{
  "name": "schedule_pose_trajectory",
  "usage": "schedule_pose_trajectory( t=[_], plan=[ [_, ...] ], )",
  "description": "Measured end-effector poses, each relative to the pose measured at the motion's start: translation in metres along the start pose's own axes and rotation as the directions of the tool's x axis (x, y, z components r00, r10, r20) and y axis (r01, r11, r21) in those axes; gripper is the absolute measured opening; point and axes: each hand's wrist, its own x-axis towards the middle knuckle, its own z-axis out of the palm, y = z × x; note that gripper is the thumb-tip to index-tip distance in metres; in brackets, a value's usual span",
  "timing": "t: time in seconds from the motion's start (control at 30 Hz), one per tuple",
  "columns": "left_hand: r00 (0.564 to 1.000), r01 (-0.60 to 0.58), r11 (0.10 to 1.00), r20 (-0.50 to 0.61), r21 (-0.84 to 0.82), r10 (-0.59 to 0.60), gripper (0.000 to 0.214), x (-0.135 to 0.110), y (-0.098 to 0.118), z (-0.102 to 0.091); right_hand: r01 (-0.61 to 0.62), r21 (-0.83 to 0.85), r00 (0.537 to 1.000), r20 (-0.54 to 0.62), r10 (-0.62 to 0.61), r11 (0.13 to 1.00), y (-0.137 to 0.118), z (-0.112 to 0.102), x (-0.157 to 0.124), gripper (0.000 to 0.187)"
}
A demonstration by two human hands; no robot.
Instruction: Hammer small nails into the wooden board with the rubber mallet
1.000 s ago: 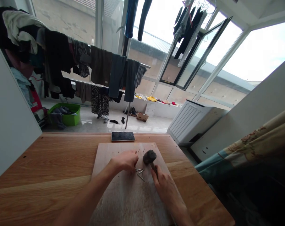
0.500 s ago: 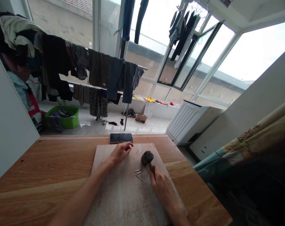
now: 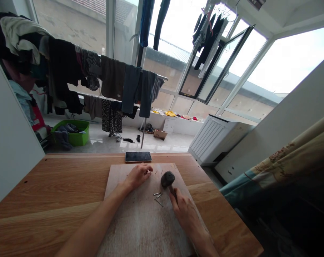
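A pale wooden board lies on the wooden table. My left hand rests near the board's far edge, its fingers pinched together on what looks like a small nail held against the wood. My right hand is closed round the handle of a dark-headed hammer, whose head lies on the board to the right of my left hand. A few loose nails lie on the board between my two hands. Several more nails stand in the board near my left fingertips.
A dark phone lies on the table just beyond the board. Behind the table are a clothes rack hung with laundry, a green basket, a white radiator and, at the right, a patterned curtain.
My left hand left the loose nails, went up to the board's far edge and has now lowered its pinched fingers onto the wood. The hammer has hardly moved.
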Motion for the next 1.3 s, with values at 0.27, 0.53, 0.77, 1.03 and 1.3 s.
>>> schedule_pose_trajectory(
  t=[0.27,0.53,0.77,1.03,1.3],
  plan=[
    [0.998,0.064,0.996,-0.017,-0.057,-0.065,0.035,0.003,0.002,0.003,0.058,0.112,0.998,-0.003,-0.058,0.992,-0.032,-0.026,0.022,0.03],
    [0.994,0.11,0.992,-0.015,-0.064,-0.111,0.05,0.003,0.003,0.002,0.158,0.003,0.986,-0.051,-0.157,0.987,-0.058,-0.018,0.039,0.026],
    [0.994,0.107,0.991,-0.006,-0.078,-0.108,0.047,0.001,0.005,0.001,0.135,0.039,0.991,-0.022,-0.134,0.99,-0.052,-0.016,0.035,0.027],
    [0.975,-0.006,0.989,0.221,0.145,-0.026,0.015,-0.001,0.047,-0.027,0.005,0.107,1.0,0.025,-0.008,0.994,-0.003,-0.015,0.011,0.031],
    [0.891,-0.135,0.97,0.453,0.204,0.029,0.007,-0.009,0.075,-0.005,0.01,0.096,1.0,0.013,-0.011,0.995,0.004,-0.005,0.005,0.034]
  ],
)
